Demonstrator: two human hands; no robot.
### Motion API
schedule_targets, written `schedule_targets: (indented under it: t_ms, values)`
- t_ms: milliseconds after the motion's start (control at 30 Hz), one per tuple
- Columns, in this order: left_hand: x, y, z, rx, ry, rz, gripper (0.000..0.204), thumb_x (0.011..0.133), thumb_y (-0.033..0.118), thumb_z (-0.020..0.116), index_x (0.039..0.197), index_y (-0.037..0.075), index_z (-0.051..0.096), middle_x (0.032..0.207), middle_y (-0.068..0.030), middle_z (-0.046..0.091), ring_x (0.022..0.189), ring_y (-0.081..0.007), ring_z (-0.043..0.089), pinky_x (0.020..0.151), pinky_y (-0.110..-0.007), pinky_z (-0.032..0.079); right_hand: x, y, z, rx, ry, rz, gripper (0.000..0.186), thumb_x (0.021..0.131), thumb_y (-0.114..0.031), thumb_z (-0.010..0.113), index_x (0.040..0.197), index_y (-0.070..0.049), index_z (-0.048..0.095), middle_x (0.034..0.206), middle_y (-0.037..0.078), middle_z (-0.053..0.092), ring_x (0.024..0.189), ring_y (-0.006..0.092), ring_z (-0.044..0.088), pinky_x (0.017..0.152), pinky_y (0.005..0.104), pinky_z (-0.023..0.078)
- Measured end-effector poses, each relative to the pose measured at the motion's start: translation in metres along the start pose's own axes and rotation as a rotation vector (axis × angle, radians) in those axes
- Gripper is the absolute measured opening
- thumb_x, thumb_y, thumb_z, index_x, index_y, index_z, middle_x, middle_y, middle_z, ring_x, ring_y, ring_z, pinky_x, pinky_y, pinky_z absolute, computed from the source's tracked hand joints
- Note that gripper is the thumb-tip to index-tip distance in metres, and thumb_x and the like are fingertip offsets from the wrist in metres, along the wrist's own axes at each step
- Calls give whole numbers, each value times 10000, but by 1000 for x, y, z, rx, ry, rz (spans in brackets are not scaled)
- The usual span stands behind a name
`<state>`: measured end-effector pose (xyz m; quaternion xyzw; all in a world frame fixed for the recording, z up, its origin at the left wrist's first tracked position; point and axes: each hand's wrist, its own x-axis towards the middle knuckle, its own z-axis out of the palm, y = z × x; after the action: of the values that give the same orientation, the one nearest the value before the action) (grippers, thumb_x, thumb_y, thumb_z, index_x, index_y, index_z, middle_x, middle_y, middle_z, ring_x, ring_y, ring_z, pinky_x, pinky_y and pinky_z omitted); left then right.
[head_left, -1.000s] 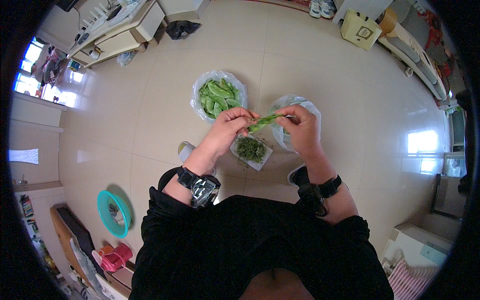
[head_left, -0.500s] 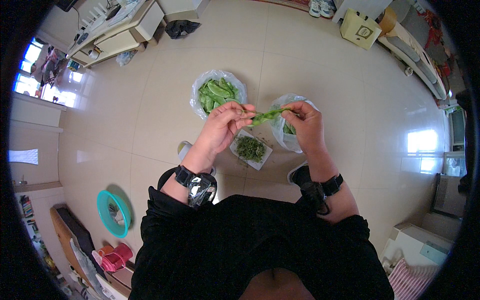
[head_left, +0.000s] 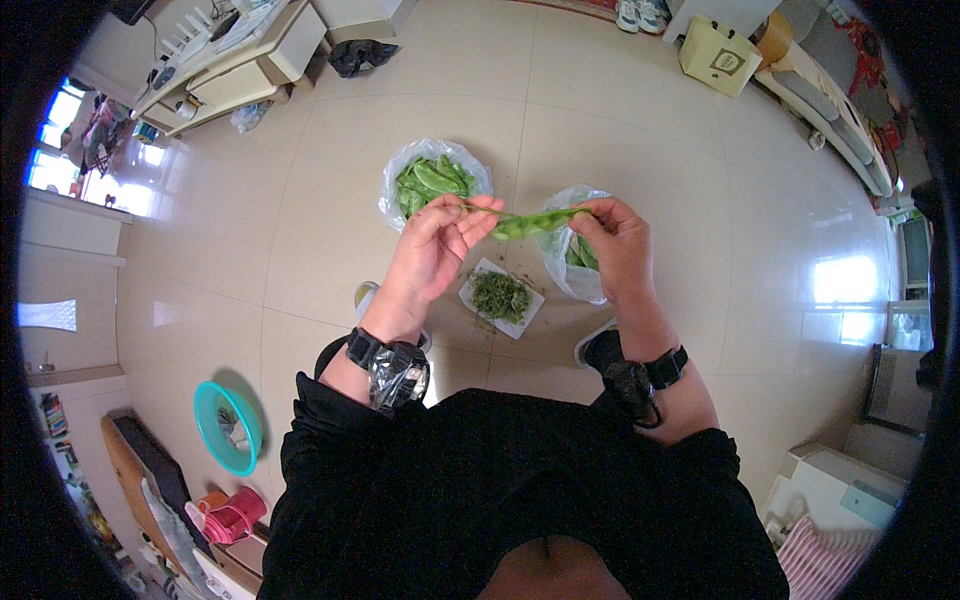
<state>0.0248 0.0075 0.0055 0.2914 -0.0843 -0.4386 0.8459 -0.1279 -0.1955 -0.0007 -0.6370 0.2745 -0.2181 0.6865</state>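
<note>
A flat green bean pod (head_left: 538, 225) stretches between my hands above the floor. My right hand (head_left: 622, 245) pinches its right end between thumb and fingers. With thumb and forefinger, my left hand (head_left: 428, 250) grips a thin string that runs along the pod's upper edge; its other fingers reach toward the pod's left end. Behind my left hand, a clear plastic bag (head_left: 393, 165) holds many green bean pods (head_left: 436, 180). Another plastic bag (head_left: 558, 268), with some pods inside, is partly hidden by my right hand. Between them, green trimmings (head_left: 498, 296) lie heaped on white paper (head_left: 524, 316).
Small scraps dot the tiled floor (head_left: 400, 120) around the paper. My feet flank it. A turquoise basin (head_left: 203, 425) and a pink bucket (head_left: 235, 515) stand at left. Farther off are a white cabinet (head_left: 235, 85), a black bag (head_left: 360, 58) and a pale yellow bag (head_left: 718, 58).
My hands have drawn apart, the left one moving left and the right one slightly right. More of the pod shows between them, and the string extends from it toward my left fingers.
</note>
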Motion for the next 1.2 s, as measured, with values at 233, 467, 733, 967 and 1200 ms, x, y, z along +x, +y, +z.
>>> schedule_targets:
  t_ms: [233, 467, 733, 967, 1200]
  values:
    - [2, 6, -7, -76, 66, 60, 105, 930, 53, 495, 899, 5, 583, 1114, -219, 663, 1173, -375, 611, 1039, -428, 510, 2, 2, -1, 14, 80, 26, 128, 852, -38, 714, 979, -21, 703, 861, 12, 692, 763, 86, 610, 716, 236, 496]
    - [2, 8, -16, -126, 59, 72, 86, 935, 77, 543, 941, 6, 592, 1035, -158, 660, 1118, -327, 628, 1023, -408, 518, 3, 3, -2, 89, 91, 18, 134, 857, -35, 711, 987, -7, 697, 855, 27, 697, 755, 94, 633, 706, 228, 508]
    - [3, 14, -18, -147, 93, 99, 99, 936, 79, 548, 957, -5, 595, 984, -130, 666, 1028, -277, 656, 959, -377, 546, 4, 2, -2, 156, 131, 53, 128, 875, -31, 693, 998, 1, 683, 857, 46, 703, 766, 115, 659, 720, 233, 522]
    - [2, 15, -19, -160, 124, 106, 106, 940, 90, 544, 947, -5, 590, 971, -126, 670, 998, -265, 662, 934, -366, 553, 4, 2, -5, 146, 139, 31, 103, 877, -42, 696, 974, -7, 687, 836, 36, 693, 764, 110, 647, 728, 236, 516]
    - [5, 18, -28, -149, 147, 136, 112, 935, 92, 534, 927, -9, 582, 952, -123, 668, 961, -249, 666, 915, -349, 558, 5, 1, -7, 148, 164, 49, 95, 884, -42, 689, 972, -7, 679, 857, 39, 688, 777, 117, 647, 741, 246, 521]
